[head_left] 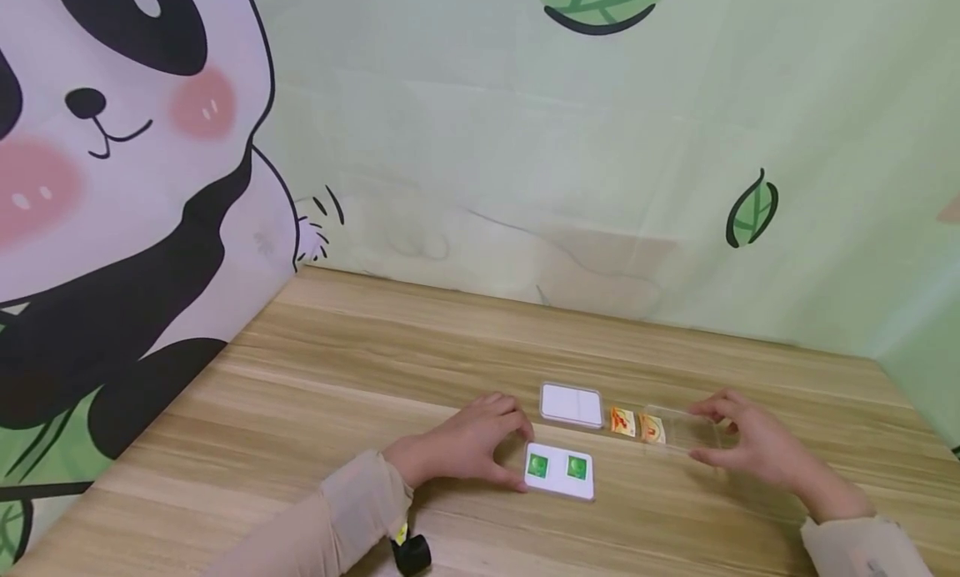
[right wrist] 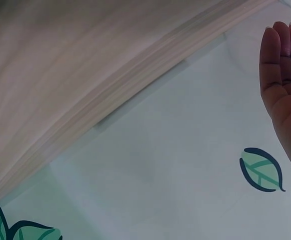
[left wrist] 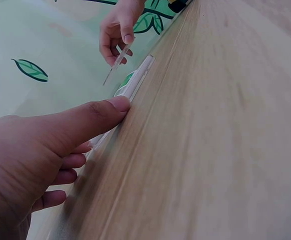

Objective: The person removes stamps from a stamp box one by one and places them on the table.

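In the head view my left hand [head_left: 476,444] holds the left edge of a white card in a clear case [head_left: 557,482], thumb and fingers at its corners. The card bears two green pictures and lies on the table. In the left wrist view the thumb presses the edge of this case [left wrist: 139,77]. My right hand [head_left: 757,444] pinches a thin clear plastic plate [head_left: 686,434] by its right end, fingers and thumb on opposite sides. The left wrist view shows this plate [left wrist: 116,64] tilted, above the table.
A white blank card in a clear frame [head_left: 572,404] lies behind the green-picture card. Two small orange picture squares [head_left: 623,422] are beside it, the right one overlapped by the clear plate. A black object [head_left: 412,554] is below the left sleeve. A printed cloth wall [head_left: 480,143] borders the wooden table [head_left: 337,377].
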